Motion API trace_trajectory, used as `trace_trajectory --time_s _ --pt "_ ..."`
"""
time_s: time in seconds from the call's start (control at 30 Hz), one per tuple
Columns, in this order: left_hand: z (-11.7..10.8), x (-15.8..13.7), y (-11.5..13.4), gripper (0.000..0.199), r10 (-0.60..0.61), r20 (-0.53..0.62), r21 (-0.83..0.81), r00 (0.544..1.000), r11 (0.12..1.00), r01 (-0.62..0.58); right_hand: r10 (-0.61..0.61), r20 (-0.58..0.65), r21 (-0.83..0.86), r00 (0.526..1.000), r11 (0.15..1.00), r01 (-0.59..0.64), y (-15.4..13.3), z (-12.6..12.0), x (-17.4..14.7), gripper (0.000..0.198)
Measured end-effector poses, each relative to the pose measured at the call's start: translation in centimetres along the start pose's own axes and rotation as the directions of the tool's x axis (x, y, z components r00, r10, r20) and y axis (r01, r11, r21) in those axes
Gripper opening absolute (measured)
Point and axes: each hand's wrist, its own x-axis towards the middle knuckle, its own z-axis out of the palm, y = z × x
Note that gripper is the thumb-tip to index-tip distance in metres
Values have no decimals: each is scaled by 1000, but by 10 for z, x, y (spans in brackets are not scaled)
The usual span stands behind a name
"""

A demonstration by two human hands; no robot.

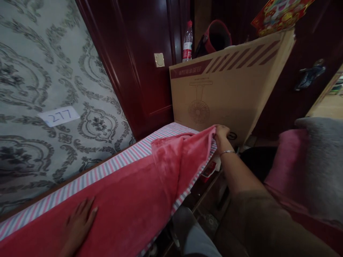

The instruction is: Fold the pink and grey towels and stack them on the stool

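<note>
A long red plush blanket lies over a cloth with pink, grey and white stripes. Its far end is folded back on itself. My right hand grips a corner of that folded end, with the fingers closed round the fabric; a bracelet circles the wrist. My left hand rests flat on the blanket at the lower left, its fingers stretched out.
Past the far end stands a large cardboard box with a fan drawing, and a plastic bottle above its edge. Patterned wallpaper runs along the left. Grey and pink fabric is piled at right.
</note>
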Motion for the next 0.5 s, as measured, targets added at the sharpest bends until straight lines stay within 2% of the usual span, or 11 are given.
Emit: trace_trajectory --time_s 0.1,0.13,0.2,0.23,0.27,0.3,0.37,0.43,0.5 --pt "-13 11 26 64 30 -58 -108 998 994 -36 88 -175 -7 981 996 -91 22 -15 -9 33" --pt "-19 17 42 59 70 -87 -176 994 981 -85 102 -209 -1 973 994 -105 29 -19 -13 32" --pt "-32 31 87 49 182 -67 -353 981 915 -194 119 -245 27 962 993 -116 39 -24 -22 30" --pt "-38 38 114 43 191 -55 -459 980 867 -195 125 -251 49 960 992 -117 44 -25 -27 29" --pt "-43 47 142 36 181 -13 -578 983 801 -155 131 -254 76 958 990 -115 47 -25 -32 29" --pt "-48 55 170 31 177 103 -692 979 719 -57 135 -252 104 958 988 -112 50 -25 -37 31" --pt "-53 74 222 34 193 407 -827 893 493 271 133 -240 161 962 982 -96 56 -24 -45 35" --pt "-52 94 264 38 240 468 -846 851 399 353 106 -201 241 974 969 -56 63 -25 -52 41" --pt "-45 113 295 37 252 451 -880 856 287 379 79 -125 330 989 943 -34 71 -28 -58 48"
